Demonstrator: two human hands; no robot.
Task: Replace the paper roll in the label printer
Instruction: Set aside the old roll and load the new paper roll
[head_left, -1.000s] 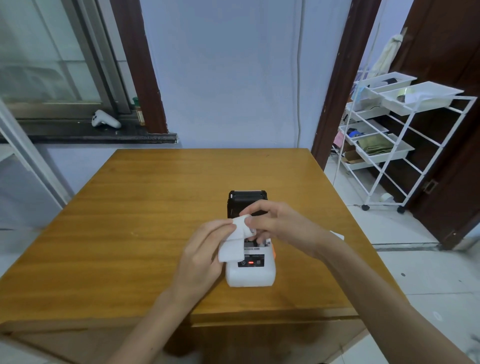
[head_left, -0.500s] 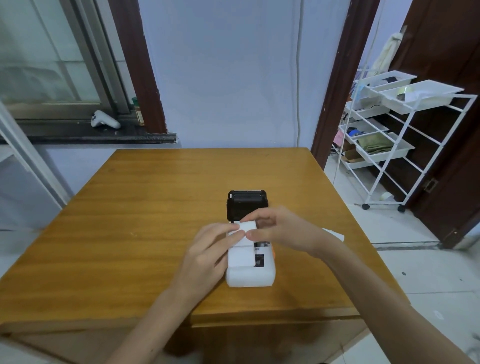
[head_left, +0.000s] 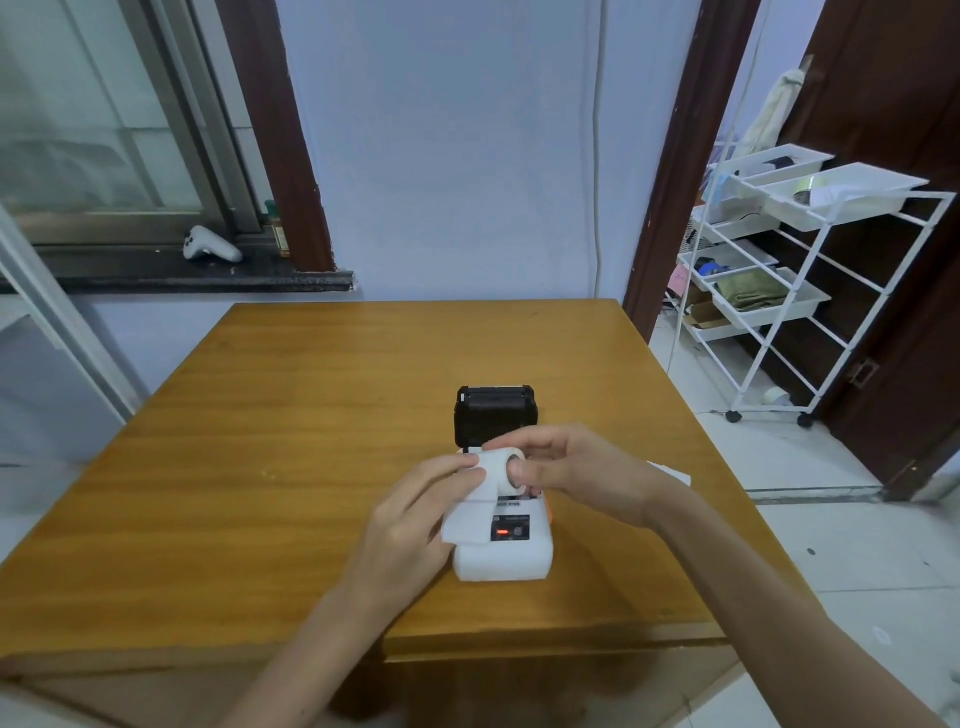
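Note:
A small white label printer (head_left: 501, 558) sits near the front of the wooden table (head_left: 270, 447), its black lid (head_left: 494, 413) tipped open at the back and a red light on its panel. Just above the open bay I hold a white paper roll (head_left: 494, 475). My right hand (head_left: 571, 470) pinches the roll's right end, thumb at the core. My left hand (head_left: 410, 525) holds the roll's left side, and a loose tail of paper (head_left: 465, 525) hangs down over the printer's left part. The bay itself is hidden behind the roll and fingers.
A white scrap of paper (head_left: 672, 474) lies on the table behind my right wrist. A white wheeled rack (head_left: 779, 291) with trays stands on the floor to the right. A white controller (head_left: 210, 244) rests on the dark window sill at far left.
The roll rose from lying flat against the printer to a turned position above the bay, its core end now showing; both hands stayed on it, and the paper tail hangs lower.

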